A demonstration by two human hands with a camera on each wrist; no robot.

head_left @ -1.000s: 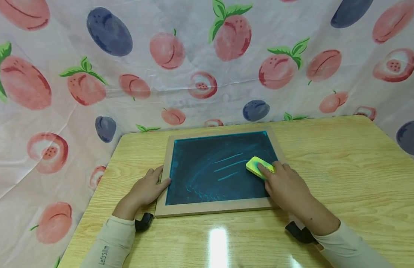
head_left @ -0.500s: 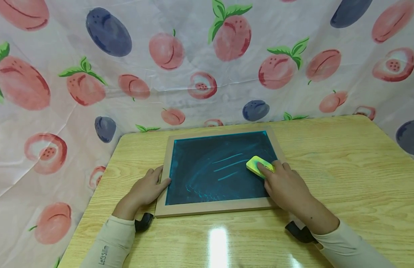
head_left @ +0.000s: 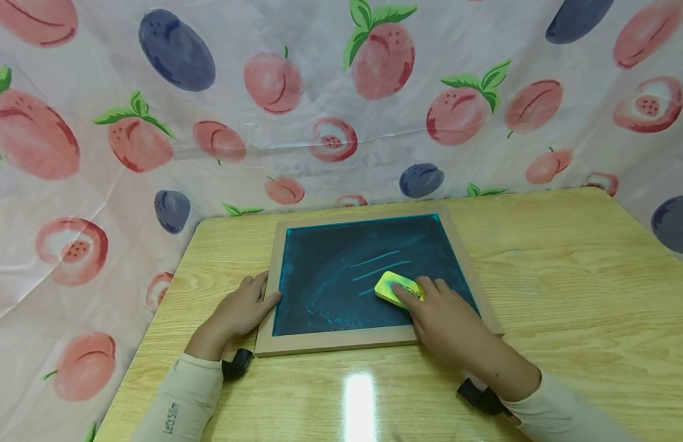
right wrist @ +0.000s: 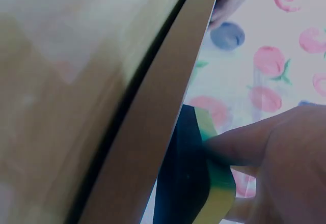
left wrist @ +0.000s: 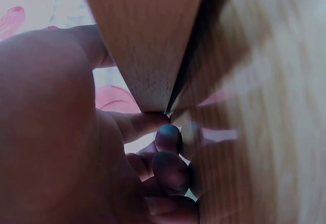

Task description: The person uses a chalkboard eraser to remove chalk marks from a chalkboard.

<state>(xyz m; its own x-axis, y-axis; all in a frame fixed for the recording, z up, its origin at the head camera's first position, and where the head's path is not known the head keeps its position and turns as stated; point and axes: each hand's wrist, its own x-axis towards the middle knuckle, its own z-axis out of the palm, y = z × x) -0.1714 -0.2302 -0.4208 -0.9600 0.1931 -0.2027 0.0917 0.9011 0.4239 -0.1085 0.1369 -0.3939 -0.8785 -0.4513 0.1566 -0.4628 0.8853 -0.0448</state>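
Observation:
A small chalkboard with a pale wooden frame lies on the table. Three blue chalk strokes slant across its middle, with fainter smears around them. My right hand holds a yellow board eraser over the board, index finger on its top; the eraser covers the area by the lowest stroke's right end. In the right wrist view, the eraser's dark felt side faces the board. At the frame's left side my left hand grips the edge, thumb on top and fingers along the side.
The wooden table reaches past the board on all sides. Behind it and at the left hangs a fruit-print cloth. Black wrist-camera mounts sit under both wrists, and light glares off the table's front.
My right hand has slid the eraser left and slightly toward me, from the board's right side to near the lowest stroke. The left hand keeps its place on the frame.

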